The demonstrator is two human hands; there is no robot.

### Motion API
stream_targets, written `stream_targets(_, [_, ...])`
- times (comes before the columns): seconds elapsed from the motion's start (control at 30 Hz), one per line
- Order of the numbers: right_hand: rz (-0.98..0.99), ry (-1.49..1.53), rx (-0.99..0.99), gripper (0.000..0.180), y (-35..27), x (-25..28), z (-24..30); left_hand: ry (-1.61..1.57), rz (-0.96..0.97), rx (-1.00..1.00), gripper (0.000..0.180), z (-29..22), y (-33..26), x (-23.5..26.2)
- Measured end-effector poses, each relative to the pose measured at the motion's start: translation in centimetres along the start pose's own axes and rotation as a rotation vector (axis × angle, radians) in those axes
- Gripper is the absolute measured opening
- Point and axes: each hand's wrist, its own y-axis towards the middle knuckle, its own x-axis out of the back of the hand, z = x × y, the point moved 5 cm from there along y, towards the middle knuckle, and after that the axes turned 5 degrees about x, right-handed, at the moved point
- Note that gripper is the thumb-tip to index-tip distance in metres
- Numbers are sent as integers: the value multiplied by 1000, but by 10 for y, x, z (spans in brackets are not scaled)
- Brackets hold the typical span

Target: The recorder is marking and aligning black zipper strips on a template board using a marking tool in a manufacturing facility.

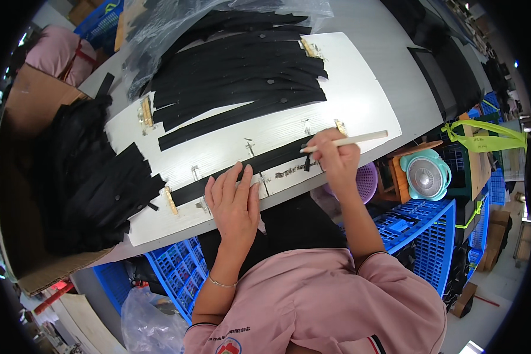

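Fingers of our right hand [336, 158] pinch a pale wooden-handled brush [345, 141], its tip on the long black fabric strip [242, 171]. Our left hand [235, 203] lies flat and open on that strip, which stretches across the white work board [360, 100]. We see more black strips stacked [236, 71] beyond.

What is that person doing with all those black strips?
A person in a pink shirt works at a white board. The left hand presses flat on a long black strip lying across the board. The right hand holds a pale brush with its tip at the strip's end. More black strips lie stacked further back.
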Motion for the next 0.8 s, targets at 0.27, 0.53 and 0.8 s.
stream_targets(0.27, [15,-186,-87,25,22,34,-25,-51,-22,19,30,-9,8,-5])
stream_targets(0.53, [56,-217,-67,24,21,32,-30,-327,-10,-89,19,-66,53,-51])
stream_targets(0.8, [98,-341,-12,23,23,28,-24,-291,-56,-77,11,-69,61,-68])
